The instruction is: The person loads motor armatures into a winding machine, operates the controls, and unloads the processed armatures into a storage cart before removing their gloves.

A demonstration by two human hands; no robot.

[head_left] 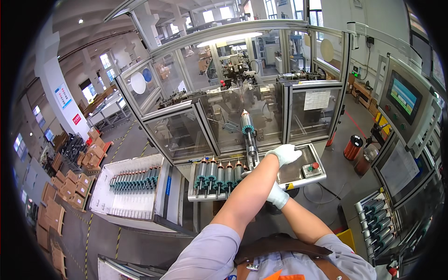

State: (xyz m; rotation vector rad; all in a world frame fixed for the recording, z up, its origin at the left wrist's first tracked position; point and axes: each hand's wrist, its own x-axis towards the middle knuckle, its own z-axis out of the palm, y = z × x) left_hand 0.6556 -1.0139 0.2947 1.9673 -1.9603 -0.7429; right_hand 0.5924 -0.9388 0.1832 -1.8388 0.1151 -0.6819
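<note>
My left hand point(285, 154), in a white glove, is over the metal tray on the right side of the machine's front ledge. Its fingers look curled; whatever they may hold is hidden. Beneath my left forearm passes my right arm, its gloved hand point(278, 195) mostly covered, fingers out of sight. A motor armature point(247, 123) with green windings and a copper-coloured end rests on a narrow metal holder point(252, 158) at the machine's front. Left of my hands, several similar armatures point(211, 175) stand in a row on the ledge.
A glass-sided machine enclosure point(242, 100) fills the front. At left, a white crate point(126, 205) holds more armatures. A control box with a red button point(311, 169) sits on the right ledge. A touchscreen panel point(403, 98) and a rack of armatures point(375, 219) stand farther right.
</note>
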